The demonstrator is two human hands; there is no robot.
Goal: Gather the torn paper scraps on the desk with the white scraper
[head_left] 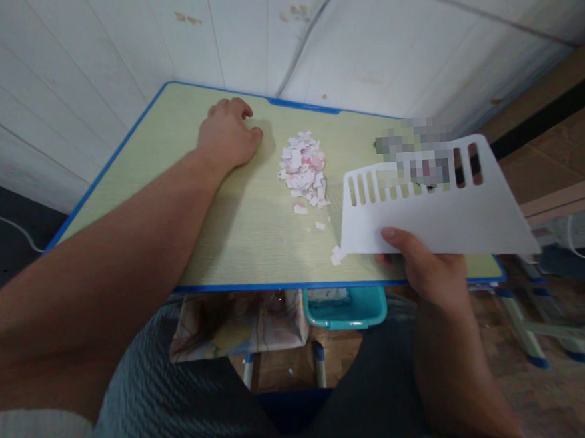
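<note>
A heap of small torn paper scraps (305, 168), white with some pink, lies on the pale green tabletop (259, 241). Left of it, my left hand (231, 135) rests on the table with loosely curled fingers, thumb apart from the forefinger, holding nothing. My right hand (429, 266) grips the lower edge of a flat white slotted panel (423, 226), thumb on top and fingers largely hidden beneath. The panel is tilted over the table's right side, a row of slots along its far edge. Its left corner is close to a few loose scraps (336, 254) near the front edge.
Something blurred out (408, 151) sits behind the panel at the back right. Below the table's front edge are a teal plastic basket (347, 323) and a patterned cloth or bag (240, 323). A white panelled wall (239, 36) borders the back.
</note>
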